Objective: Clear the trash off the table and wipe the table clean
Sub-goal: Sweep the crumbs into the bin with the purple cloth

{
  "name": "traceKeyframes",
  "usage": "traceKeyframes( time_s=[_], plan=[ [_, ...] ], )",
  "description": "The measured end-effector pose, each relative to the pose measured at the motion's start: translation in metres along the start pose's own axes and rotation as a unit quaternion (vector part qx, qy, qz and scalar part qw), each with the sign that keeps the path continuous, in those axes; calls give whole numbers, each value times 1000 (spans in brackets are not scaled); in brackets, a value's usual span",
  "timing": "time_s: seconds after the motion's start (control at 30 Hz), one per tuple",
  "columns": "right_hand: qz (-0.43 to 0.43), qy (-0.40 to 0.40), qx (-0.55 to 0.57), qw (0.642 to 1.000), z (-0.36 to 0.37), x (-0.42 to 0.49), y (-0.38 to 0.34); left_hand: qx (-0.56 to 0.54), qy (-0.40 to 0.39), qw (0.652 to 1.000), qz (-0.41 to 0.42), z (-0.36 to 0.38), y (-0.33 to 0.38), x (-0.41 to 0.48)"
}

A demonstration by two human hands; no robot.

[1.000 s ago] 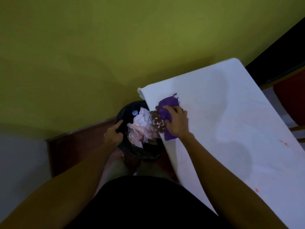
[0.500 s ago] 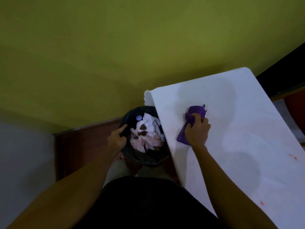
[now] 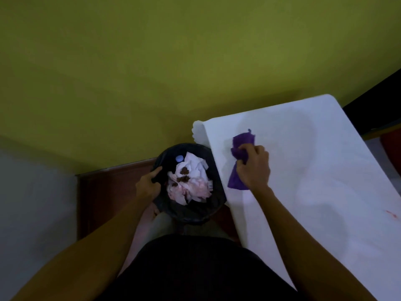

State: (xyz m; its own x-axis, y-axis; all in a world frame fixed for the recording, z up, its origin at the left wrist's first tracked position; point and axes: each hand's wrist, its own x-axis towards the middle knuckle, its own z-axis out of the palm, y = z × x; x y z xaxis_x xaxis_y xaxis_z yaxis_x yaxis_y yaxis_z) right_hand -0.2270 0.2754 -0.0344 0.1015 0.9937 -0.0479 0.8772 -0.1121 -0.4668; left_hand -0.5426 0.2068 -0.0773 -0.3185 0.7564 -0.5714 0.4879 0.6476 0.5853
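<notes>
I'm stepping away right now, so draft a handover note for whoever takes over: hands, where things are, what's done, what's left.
Left hand grips the rim of the black-lined trash bin beside the white table.
Right hand holds the purple cloth bunched on the table.
Done: crumpled tissues, brown crumbs and a blue cap lie in the bin.
Left: red smears near the table's right side need wiping.

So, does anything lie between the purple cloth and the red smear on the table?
Nothing visible. The right hand grips the purple cloth, and only bare table runs to the red smear.
</notes>
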Motion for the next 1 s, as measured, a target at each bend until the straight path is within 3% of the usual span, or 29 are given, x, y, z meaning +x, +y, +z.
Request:
traceKeyframes(
  time_s=[0.2, 0.37, 0.43, 0.57, 0.7, 0.8, 0.9, 1.0],
  plan=[
    [33, -76, -93, 992, 2, -4, 34, -15, 23, 999, -24, -15, -16, 0],
    [1, 51, -87, 995, 3, -17, -4, -65, 51, 996, -44, -26, -32, 0],
    [-53, 79, -66, 993, 13, -25, -33, -80, 66, 993, -62, -29, -34, -2],
    [-148, -29, -23, 988, 52, -45, -72, -114, 84, 986, -83, -35, -45, -4],
    [-95, -153, -33, 983, 87, -62, -85, -134, 96, 981, -101, -48, -57, -8],
    [-65, -256, 32, 964, 101, -63, -88, -139, 103, 979, -108, -61, -70, -12],
    [-72, -299, 40, 951, 103, -60, -89, -147, 100, 978, -111, -69, -82, -17],
    [-86, -295, -1, 952, 106, -59, -96, -149, 96, 977, -116, -71, -86, -20]
  ],
)
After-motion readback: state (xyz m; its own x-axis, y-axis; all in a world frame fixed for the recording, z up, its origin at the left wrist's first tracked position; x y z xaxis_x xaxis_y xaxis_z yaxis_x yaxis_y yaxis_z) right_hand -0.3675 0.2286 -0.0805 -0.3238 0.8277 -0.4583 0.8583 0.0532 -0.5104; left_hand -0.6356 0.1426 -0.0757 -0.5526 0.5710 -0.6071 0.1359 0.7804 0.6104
